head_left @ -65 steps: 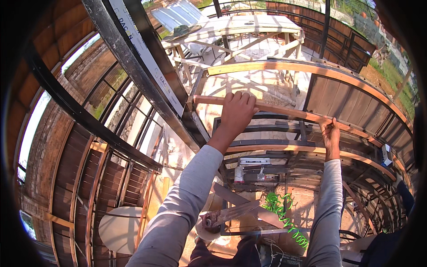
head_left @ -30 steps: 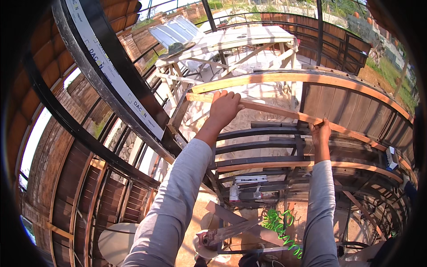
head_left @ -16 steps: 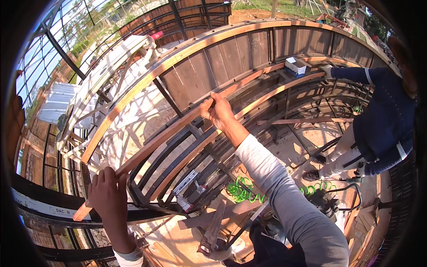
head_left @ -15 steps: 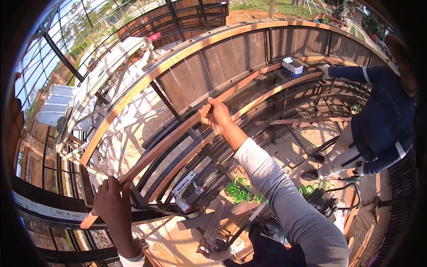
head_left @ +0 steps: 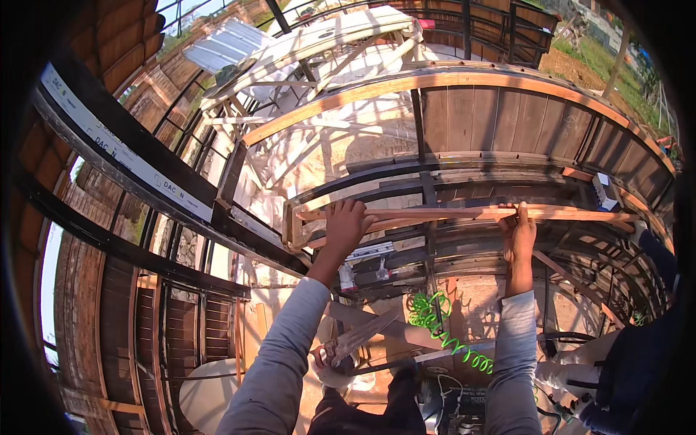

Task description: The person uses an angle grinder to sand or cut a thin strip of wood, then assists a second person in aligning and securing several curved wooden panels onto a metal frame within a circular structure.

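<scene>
A long, narrow wooden strip lies crosswise in front of me, over a curved black metal frame. My left hand is closed over it near its left end. Further right, my right hand grips the same strip, with fingertips showing above its upper edge. A short upright wooden piece stands at the frame's left corner, close to the strip's end. Below the strip, between my arms, a nail gun rests on the frame.
A handsaw lies low between my arms. A green coiled air hose runs down toward a dark machine. At right is a co-worker in dark blue, near a small white and blue box. A curved wood-topped panel wall stands beyond.
My view has swung left. The strip, slanted before, now lies nearly level across the frame. My left hand has come up along with its end, and both hands still hold it.
</scene>
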`<state>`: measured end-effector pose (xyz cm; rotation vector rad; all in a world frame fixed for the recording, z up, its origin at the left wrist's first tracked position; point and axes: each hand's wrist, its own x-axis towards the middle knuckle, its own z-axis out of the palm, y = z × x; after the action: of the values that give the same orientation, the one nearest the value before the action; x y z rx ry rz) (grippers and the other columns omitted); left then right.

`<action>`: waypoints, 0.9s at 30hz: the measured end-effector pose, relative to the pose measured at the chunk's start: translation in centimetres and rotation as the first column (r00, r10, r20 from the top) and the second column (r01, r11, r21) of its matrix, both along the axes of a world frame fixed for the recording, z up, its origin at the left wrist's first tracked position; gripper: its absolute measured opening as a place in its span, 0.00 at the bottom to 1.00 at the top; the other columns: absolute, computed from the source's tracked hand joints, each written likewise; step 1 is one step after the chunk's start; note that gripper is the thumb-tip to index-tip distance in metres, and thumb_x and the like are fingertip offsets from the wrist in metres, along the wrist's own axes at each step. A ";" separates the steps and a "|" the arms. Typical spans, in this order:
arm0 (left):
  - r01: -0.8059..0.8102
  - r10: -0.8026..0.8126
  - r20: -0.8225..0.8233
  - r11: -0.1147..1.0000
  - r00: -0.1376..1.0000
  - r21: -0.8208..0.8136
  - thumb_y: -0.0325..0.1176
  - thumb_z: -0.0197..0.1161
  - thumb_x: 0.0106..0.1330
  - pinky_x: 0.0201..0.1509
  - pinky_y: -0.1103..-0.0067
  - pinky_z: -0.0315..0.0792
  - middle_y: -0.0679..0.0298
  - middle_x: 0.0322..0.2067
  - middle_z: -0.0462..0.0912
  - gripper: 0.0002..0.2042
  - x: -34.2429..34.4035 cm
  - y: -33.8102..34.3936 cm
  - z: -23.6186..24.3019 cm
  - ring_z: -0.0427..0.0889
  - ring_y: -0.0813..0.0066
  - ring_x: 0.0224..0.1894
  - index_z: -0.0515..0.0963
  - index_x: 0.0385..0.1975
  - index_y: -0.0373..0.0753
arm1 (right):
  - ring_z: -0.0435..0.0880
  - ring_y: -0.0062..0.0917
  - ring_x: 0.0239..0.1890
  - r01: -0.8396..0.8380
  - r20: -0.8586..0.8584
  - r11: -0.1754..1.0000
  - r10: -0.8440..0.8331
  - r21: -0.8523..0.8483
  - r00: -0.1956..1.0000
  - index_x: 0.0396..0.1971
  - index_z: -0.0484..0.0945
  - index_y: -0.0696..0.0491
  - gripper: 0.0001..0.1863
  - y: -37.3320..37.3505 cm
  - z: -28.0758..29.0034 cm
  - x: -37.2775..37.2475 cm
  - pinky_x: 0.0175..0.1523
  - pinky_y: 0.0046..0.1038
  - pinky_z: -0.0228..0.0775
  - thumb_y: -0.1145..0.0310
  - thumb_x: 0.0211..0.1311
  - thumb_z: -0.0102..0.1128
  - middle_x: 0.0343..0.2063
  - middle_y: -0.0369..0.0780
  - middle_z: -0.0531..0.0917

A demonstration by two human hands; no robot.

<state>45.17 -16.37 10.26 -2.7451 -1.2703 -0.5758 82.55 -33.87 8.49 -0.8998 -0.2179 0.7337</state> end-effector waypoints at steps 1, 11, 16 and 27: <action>0.046 -0.047 0.044 0.998 0.998 0.037 0.50 0.65 0.66 0.63 0.57 0.61 0.59 0.40 0.77 0.17 0.5 1.7 -1.5 0.73 0.56 0.49 0.76 0.42 0.42 | 0.87 0.31 0.45 -0.010 0.024 1.000 0.010 0.007 1.000 0.41 0.75 0.54 0.13 0.7 -0.6 -0.5 0.40 0.33 0.86 0.58 0.75 0.58 0.39 0.40 0.84; 0.067 -0.067 0.083 0.998 0.994 0.006 0.52 0.62 0.68 0.64 0.51 0.60 0.54 0.37 0.74 0.21 -4.4 9.5 -8.2 0.73 0.49 0.46 0.76 0.41 0.38 | 0.86 0.30 0.44 -0.070 -0.030 0.994 0.073 0.088 0.997 0.51 0.67 0.53 0.17 7.6 -8.0 -5.5 0.45 0.34 0.86 0.61 0.72 0.62 0.40 0.41 0.82; 0.000 0.002 0.026 0.996 1.000 -0.085 0.53 0.60 0.70 0.68 0.48 0.57 0.53 0.37 0.75 0.20 -7.5 11.5 -9.7 0.74 0.46 0.47 0.76 0.41 0.38 | 0.86 0.27 0.41 -0.173 -0.026 0.978 0.177 0.118 0.984 0.48 0.67 0.55 0.16 11.0 -8.5 -7.5 0.45 0.33 0.85 0.61 0.74 0.59 0.37 0.41 0.82; 0.013 -0.017 -0.026 0.989 1.000 -0.150 0.51 0.80 0.48 0.76 0.50 0.48 0.45 0.71 0.59 0.48 0.6 9.2 -5.3 0.56 0.42 0.74 0.63 0.69 0.40 | 0.83 0.31 0.44 -0.130 -0.088 0.991 0.128 -0.014 0.988 0.50 0.63 0.56 0.19 16.9 -10.7 -5.0 0.49 0.37 0.86 0.61 0.73 0.59 0.43 0.45 0.76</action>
<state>45.80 -7.15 4.96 -2.8749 -1.3401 -0.4597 77.56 -16.98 -2.24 -0.8762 -0.1939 0.8945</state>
